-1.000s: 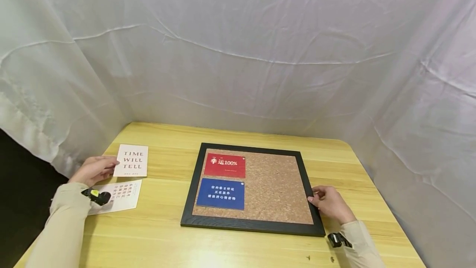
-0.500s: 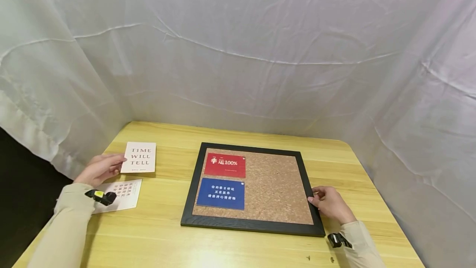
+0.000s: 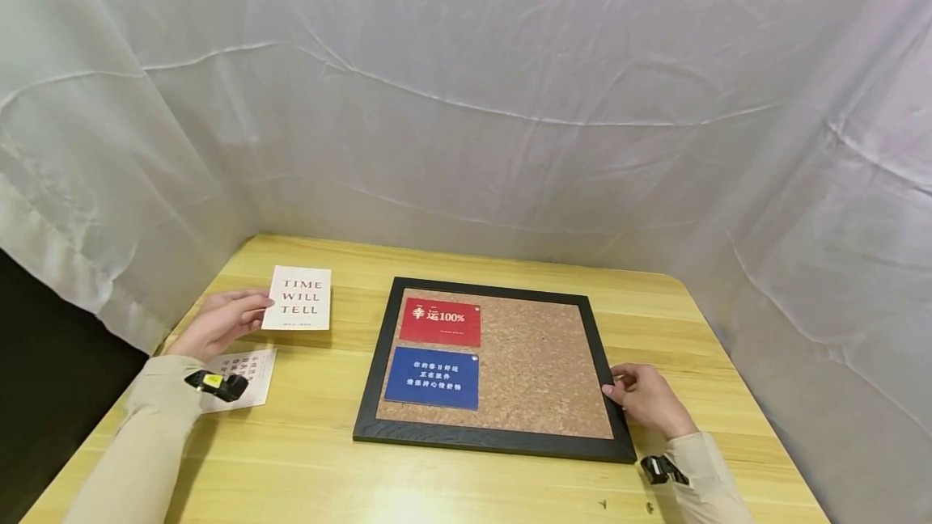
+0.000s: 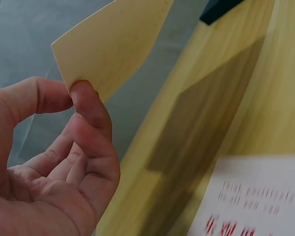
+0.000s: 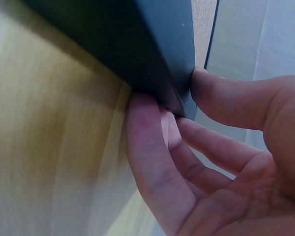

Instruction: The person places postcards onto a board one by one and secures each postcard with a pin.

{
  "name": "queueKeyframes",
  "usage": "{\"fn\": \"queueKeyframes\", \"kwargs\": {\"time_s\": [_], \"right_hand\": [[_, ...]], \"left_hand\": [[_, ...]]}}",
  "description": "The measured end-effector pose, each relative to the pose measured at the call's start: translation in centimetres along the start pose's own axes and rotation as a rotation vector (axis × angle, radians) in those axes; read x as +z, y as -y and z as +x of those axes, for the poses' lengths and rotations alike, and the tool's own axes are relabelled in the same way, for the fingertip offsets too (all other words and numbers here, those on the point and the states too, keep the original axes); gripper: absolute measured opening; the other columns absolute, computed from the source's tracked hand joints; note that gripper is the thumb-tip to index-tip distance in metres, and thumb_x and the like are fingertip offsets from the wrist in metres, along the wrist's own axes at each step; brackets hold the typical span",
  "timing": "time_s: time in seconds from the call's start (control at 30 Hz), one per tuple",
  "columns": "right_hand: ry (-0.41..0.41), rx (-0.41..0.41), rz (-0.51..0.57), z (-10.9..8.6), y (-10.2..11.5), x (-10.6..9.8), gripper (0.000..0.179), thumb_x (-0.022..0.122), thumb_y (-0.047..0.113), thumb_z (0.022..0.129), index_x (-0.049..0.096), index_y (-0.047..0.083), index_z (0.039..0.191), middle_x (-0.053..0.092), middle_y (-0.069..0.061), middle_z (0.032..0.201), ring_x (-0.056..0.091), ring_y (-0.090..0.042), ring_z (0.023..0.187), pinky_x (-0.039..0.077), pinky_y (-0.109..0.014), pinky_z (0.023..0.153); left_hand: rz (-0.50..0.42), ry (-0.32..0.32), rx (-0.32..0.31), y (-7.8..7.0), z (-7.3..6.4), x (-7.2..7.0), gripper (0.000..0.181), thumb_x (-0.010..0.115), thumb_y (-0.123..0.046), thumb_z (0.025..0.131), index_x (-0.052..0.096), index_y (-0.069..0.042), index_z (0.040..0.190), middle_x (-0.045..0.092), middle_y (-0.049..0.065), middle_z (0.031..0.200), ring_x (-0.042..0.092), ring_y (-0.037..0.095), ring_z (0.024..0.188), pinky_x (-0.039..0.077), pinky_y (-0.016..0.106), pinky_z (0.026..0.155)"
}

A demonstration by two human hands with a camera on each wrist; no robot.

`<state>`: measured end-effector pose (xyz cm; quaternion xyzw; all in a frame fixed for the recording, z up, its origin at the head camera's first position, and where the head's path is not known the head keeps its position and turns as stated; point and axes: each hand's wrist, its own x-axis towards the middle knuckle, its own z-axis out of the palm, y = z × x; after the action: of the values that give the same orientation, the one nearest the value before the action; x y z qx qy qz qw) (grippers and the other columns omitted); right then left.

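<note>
Thumb and fingertips of my left hand pinch a white postcard by its left edge. It carries three lines of large brownish capitals in the head view. In the left wrist view the postcard stands raised off the table, its plain back showing and its shadow falling on the wood. My right hand grips the right side of a black-framed cork board, thumb on the frame's face and fingers at its outer edge, as the right wrist view shows. A red card and a blue card sit on the cork's left half.
Another white card with red writing lies on the wooden table, partly behind the left wrist. Two small pins lie near the front right. White curtains enclose the back and sides.
My left hand has moved to the right and away from me with the white postcard, uncovering more table beside the card lying there. The right hand and cork board have stayed put.
</note>
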<state>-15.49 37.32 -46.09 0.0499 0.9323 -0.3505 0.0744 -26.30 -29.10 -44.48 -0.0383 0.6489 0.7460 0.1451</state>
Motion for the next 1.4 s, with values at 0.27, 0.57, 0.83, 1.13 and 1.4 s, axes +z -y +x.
{"fn": "queueKeyframes", "kwargs": {"time_s": [0.27,0.57,0.83,1.13,1.4], "right_hand": [[0.004,0.008,0.009,0.0,0.2,0.0,0.038,0.067,0.009,0.099,0.059,-0.013,0.129,0.065,-0.013,0.092,0.062,-0.018,0.075,0.055,-0.031,0.06],[0.014,0.016,0.016,0.1,0.1,0.0,0.037,0.067,0.009,0.1,0.06,-0.012,0.129,0.065,-0.012,0.091,0.061,-0.017,0.072,0.055,-0.031,0.059],[0.021,0.011,0.012,0.1,0.0,-0.1,0.039,0.067,0.009,0.1,0.059,-0.014,0.13,0.065,-0.013,0.091,0.062,-0.018,0.073,0.055,-0.031,0.06],[0.023,0.011,0.014,0.1,0.1,-0.2,0.04,0.067,0.009,0.1,0.058,-0.015,0.13,0.065,-0.013,0.091,0.061,-0.018,0.073,0.055,-0.031,0.06],[0.019,-0.003,-0.006,0.1,0.0,-0.2,0.039,0.067,0.009,0.1,0.059,-0.014,0.129,0.065,-0.012,0.09,0.062,-0.018,0.073,0.054,-0.03,0.06]], "left_hand": [[0.014,0.014,0.002,-0.7,-0.1,2.5,0.013,0.065,-0.006,0.1,0.066,-0.018,0.103,0.068,-0.008,0.093,0.061,0.003,0.076,0.055,0.017,0.071],[0.001,0.072,0.03,-1.3,0.2,5.7,0.011,0.063,-0.003,0.101,0.067,-0.012,0.103,0.072,-0.006,0.09,0.064,0.005,0.077,0.056,0.021,0.073],[0.07,0.082,0.052,-1.5,0.4,8.9,0.012,0.065,-0.006,0.1,0.065,-0.007,0.111,0.074,-0.009,0.094,0.069,0.003,0.086,0.058,0.02,0.078],[0.111,0.121,0.065,-1.8,0.8,12.3,0.032,0.069,-0.005,0.097,0.06,0.01,0.125,0.077,-0.007,0.096,0.073,0.007,0.09,0.06,0.022,0.083],[0.142,0.139,0.08,-1.7,1.3,14.8,0.044,0.069,-0.004,0.096,0.054,0.017,0.132,0.076,-0.005,0.097,0.074,0.008,0.09,0.06,0.023,0.085]]}}
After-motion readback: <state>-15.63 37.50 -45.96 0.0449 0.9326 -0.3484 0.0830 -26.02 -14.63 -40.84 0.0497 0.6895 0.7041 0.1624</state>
